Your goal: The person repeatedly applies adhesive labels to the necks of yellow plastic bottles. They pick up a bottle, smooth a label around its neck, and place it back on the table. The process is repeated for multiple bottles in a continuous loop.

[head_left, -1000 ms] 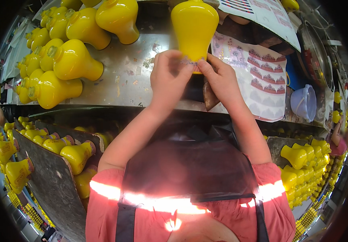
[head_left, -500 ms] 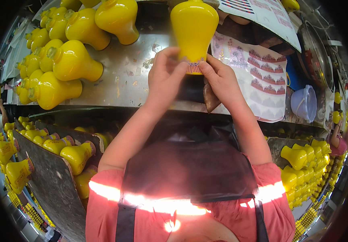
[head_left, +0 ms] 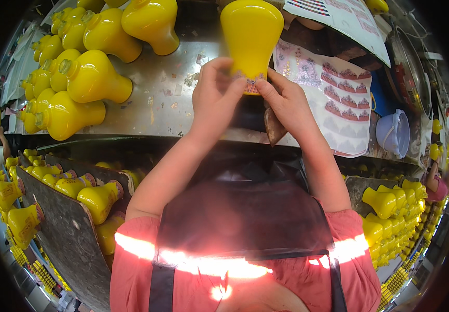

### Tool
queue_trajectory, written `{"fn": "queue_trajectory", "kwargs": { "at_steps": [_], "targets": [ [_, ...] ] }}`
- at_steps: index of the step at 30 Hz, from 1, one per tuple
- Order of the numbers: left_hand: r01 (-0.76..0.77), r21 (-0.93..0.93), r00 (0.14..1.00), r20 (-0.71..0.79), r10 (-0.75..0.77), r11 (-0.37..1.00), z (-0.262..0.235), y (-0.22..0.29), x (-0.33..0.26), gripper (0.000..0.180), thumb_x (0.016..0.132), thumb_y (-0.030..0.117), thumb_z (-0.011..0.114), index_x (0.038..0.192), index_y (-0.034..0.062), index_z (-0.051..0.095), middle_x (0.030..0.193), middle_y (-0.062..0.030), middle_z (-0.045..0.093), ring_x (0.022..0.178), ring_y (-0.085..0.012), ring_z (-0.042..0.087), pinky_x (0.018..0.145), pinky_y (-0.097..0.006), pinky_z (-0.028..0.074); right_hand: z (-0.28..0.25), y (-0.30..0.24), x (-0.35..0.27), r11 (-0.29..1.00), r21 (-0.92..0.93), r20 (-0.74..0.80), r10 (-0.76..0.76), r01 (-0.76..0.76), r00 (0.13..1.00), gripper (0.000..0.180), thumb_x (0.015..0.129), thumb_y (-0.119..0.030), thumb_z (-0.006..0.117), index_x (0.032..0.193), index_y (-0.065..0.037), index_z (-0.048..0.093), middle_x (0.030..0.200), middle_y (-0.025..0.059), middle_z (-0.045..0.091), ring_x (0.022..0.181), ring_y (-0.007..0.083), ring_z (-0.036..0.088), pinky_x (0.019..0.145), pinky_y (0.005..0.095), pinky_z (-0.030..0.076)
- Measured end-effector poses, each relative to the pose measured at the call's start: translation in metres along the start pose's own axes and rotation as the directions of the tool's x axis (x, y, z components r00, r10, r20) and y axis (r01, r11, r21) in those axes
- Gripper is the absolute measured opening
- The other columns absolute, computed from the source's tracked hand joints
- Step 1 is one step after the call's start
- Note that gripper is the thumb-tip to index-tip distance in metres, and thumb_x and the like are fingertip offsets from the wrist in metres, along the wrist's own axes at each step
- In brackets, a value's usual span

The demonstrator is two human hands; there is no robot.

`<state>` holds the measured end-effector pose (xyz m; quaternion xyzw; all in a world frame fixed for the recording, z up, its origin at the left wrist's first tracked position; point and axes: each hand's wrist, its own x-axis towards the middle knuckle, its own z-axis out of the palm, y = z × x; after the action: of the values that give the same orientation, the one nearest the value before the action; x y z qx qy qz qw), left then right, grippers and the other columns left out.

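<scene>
Top centre of frame: your left hand [head_left: 215, 96] and right hand [head_left: 285, 101] pinch a patterned band onto the yellow vase [head_left: 251, 36], fingers closed on its base. Next, I'd judge, smooth the band flat.

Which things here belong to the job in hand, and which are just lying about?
In hand: yellow vase, patterned band on it, left hand, right hand, decal sheet.

Lying about: lavender bucket, yellow vases lying on the bench, metal pan.
</scene>
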<state>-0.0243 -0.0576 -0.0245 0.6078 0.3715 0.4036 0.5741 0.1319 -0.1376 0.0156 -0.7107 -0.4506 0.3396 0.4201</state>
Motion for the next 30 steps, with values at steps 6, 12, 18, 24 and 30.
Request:
{"fn": "queue_trajectory", "kwargs": {
  "at_steps": [6, 12, 18, 24, 30],
  "targets": [
    [-0.02, 0.039, 1.0, -0.001, 0.02, 0.999, 0.0, 0.002, 0.001, 0.049, 0.087, 0.019, 0.078, 0.129, 0.004, 0.056, 0.105, -0.0092, 0.065, 0.091, -0.0183, 0.065, 0.083, -0.034, 0.054, 0.001, 0.001, 0.001, 0.999, -0.017, -0.021, -0.03, 0.03, 0.999, 0.047, 0.099, -0.04, 0.061, 0.131, -0.006, 0.066, 0.094, 0.0154, 0.074, 0.083, 0.0231, 0.072, 0.078, 0.0343, 0.054],
    [0.008, 0.036, 0.999, 0.052, -0.01, 0.999, -0.001, 0.006, 0.0, 0.049, 0.094, 0.019, 0.074, 0.134, 0.0047, 0.05, 0.106, -0.0034, 0.056, 0.096, -0.0106, 0.054, 0.088, -0.028, 0.049, 0.001, -0.001, 0.001, 1.0, -0.017, -0.007, 0.022, -0.022, 1.0, 0.047, 0.098, -0.041, 0.062, 0.132, -0.007, 0.066, 0.088, 0.014, 0.073, 0.077, 0.0201, 0.071, 0.072, 0.0334, 0.054],
    [0.09, -0.257, 0.995, 0.07, -0.074, 0.962, -0.006, 0.007, 0.004, 0.041, 0.093, 0.012, 0.072, 0.13, 0.0044, 0.057, 0.104, -0.0042, 0.063, 0.093, -0.012, 0.062, 0.084, -0.027, 0.052, -0.005, -0.001, -0.001, 0.992, 0.108, 0.044, 0.068, -0.073, 0.997, 0.043, 0.102, -0.036, 0.06, 0.132, -0.007, 0.066, 0.09, 0.0081, 0.072, 0.08, 0.0126, 0.065, 0.075, 0.0302, 0.052],
    [0.211, -0.274, 0.972, 0.165, -0.17, 0.938, -0.012, 0.014, 0.003, 0.04, 0.096, 0.007, 0.071, 0.134, 0.004, 0.056, 0.119, -0.0017, 0.059, 0.099, -0.0088, 0.056, 0.094, -0.026, 0.049, -0.006, 0.003, 0.002, 0.991, 0.129, 0.103, 0.022, -0.035, 0.994, 0.045, 0.109, -0.029, 0.056, 0.141, 0.002, 0.059, 0.117, 0.0059, 0.072, 0.107, 0.0087, 0.061, 0.095, 0.0248, 0.048],
    [0.203, -0.266, 0.976, 0.132, -0.173, 0.942, -0.008, 0.016, 0.005, 0.045, 0.091, 0.005, 0.076, 0.132, 0.0034, 0.056, 0.122, -0.0032, 0.058, 0.098, -0.0087, 0.056, 0.093, -0.025, 0.05, -0.004, 0.003, 0.003, 0.995, 0.088, 0.098, 0.033, -0.042, 0.995, 0.044, 0.108, -0.028, 0.057, 0.141, 0.001, 0.059, 0.118, 0.0061, 0.072, 0.107, 0.009, 0.061, 0.096, 0.0253, 0.047]
  ]
}}
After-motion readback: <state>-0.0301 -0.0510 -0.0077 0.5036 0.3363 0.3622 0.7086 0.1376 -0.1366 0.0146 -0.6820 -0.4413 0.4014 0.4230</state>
